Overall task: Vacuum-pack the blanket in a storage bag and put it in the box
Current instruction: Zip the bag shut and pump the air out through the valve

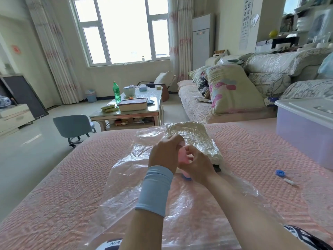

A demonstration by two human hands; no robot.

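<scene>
Both sets of fingers were curled round a pink hand pump (183, 156): left hand (164, 152) grasping high, right hand (196, 165) lower. The pump stood on the blue valve (186, 177) of the clear storage bag (144, 195).

Blanket (194, 139), white, sat inside the bag at its far end, already shrunk tight.

Best practice, likely: hold the pump upright, press down to seal, and use full strokes.

Slack film lay around the valve and could choke suction. Valve cap (280, 172) and white clip (288, 181) lay to the right on the pink bedspread (72, 177). Lidded box (306, 134) stood beyond; its lid needs removing.
</scene>
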